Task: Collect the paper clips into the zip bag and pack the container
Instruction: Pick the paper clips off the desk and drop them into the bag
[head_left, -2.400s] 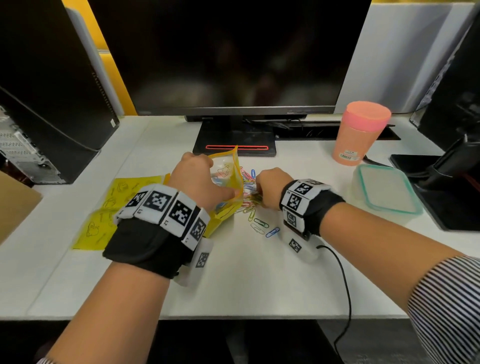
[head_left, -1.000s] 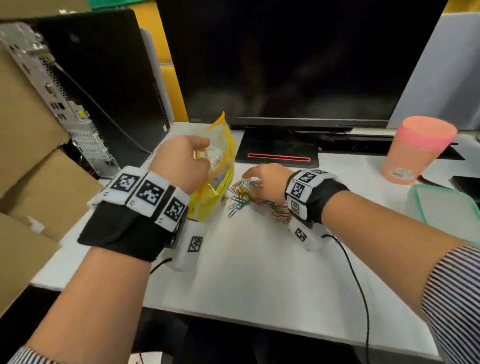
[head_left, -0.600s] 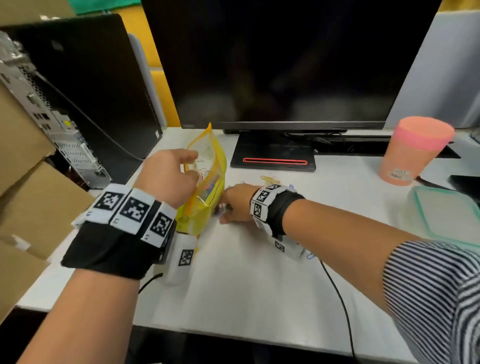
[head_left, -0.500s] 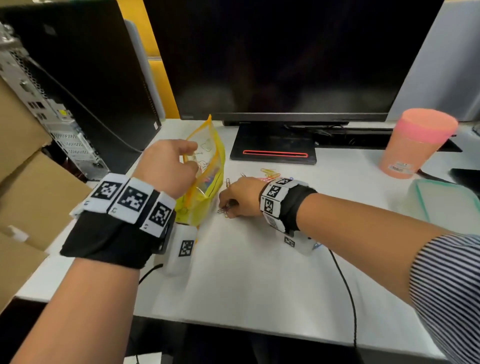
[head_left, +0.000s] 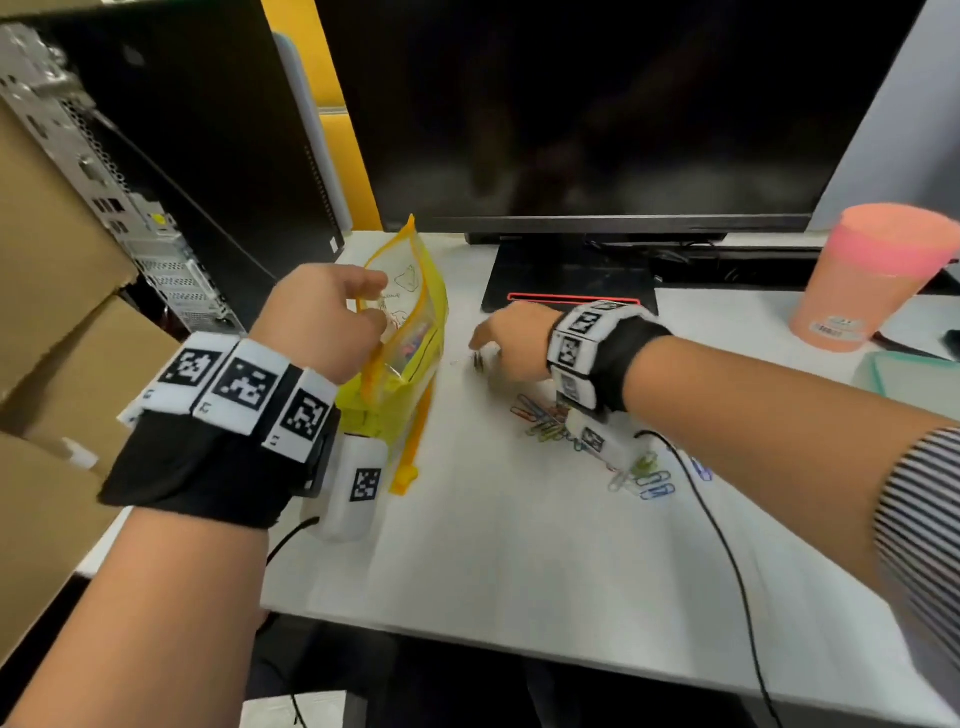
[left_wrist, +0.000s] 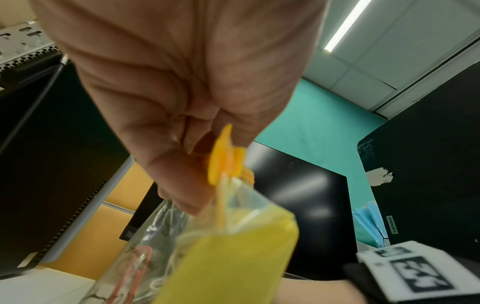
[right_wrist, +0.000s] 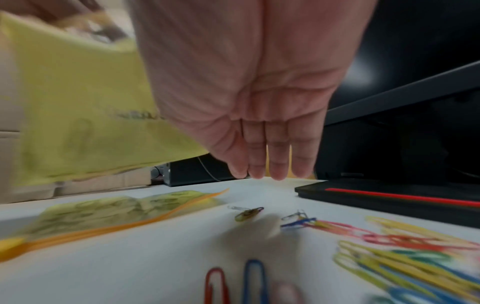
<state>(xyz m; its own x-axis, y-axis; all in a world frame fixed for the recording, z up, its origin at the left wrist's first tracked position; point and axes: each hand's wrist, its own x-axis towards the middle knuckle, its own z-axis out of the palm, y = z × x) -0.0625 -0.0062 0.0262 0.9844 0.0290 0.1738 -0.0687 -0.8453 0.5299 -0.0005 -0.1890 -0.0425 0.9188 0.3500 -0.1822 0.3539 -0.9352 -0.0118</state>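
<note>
Desk (head_left: 519, 545): left hand (head_left: 317, 317) pinches zip bag (head_left: 410, 332) holding clips; right hand (head_left: 511, 338) flat, fingers extended.

A yellow, part-clear zip bag (head_left: 405, 332) with an orange zip strip, held in the left hand (head_left: 317, 317). By the right hand (head_left: 511, 338), paper clips (right_wrist: 405, 253) in yellow, red, blue and green on a white desk (head_left: 519, 545). Both wrists wear black bands with black-and-white square markers. Right of the right hand, a salmon-pink cup (head_left: 862, 280); the right sleeve (head_left: 924, 530) is black-and-white striped.
</note>
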